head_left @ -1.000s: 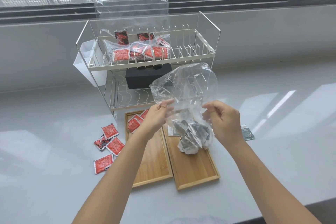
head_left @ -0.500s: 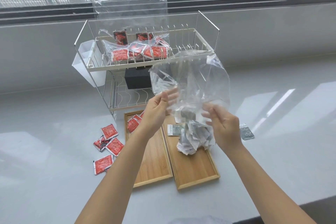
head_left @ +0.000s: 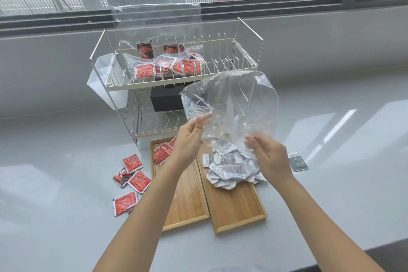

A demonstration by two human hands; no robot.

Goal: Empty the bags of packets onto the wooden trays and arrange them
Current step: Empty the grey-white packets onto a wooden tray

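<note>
- Red packets (head_left: pixel 132 178): loose on the desk (head_left: pixel 55 205), left of the trays; a few on the left tray (head_left: pixel 187 205).
- Left hand (head_left: pixel 187 148): pinching the clear bag (head_left: pixel 231 104) at its lower edge.
- Clear bag: upended above the right tray (head_left: pixel 238 210); looks limp, light and slippery, best pinched at the corners.
- Grey packets (head_left: pixel 231 165): heaped on the right tray's far end.
- Right hand (head_left: pixel 269 154): gripping the bag's other lower edge.
</note>
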